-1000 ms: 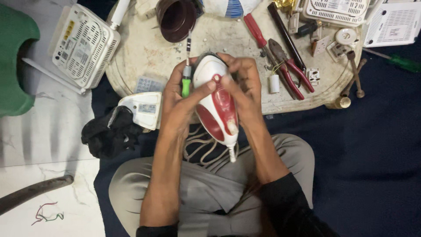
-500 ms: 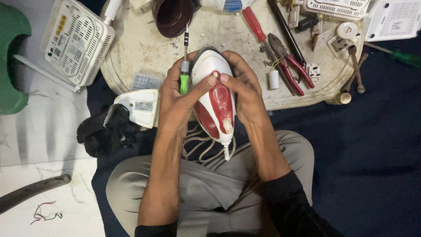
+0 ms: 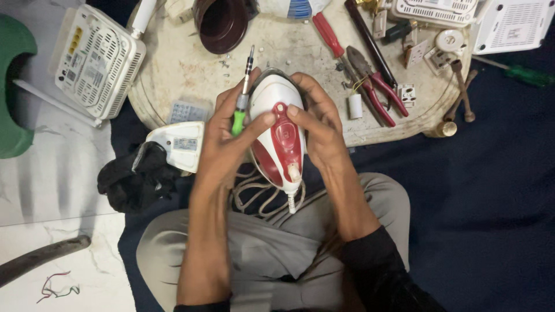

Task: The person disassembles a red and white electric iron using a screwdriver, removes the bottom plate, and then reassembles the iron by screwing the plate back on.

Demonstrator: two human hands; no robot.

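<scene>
Our left hand (image 3: 228, 136) grips a green screwdriver (image 3: 241, 103) and presses its thumb on the red and white iron (image 3: 280, 134), while our right hand (image 3: 319, 127) wraps around the iron's other side, holding it up over our lap at the edge of the round desk (image 3: 173, 75). With one hand busy with two things, we think the iron could slip and drop. Red pliers (image 3: 370, 86) and a white box (image 3: 98, 60) lie close by.

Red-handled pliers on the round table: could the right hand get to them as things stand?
Probably yes: the pliers lie uncovered just beyond the right hand, but that hand is gripping the iron and must first release it.
</scene>
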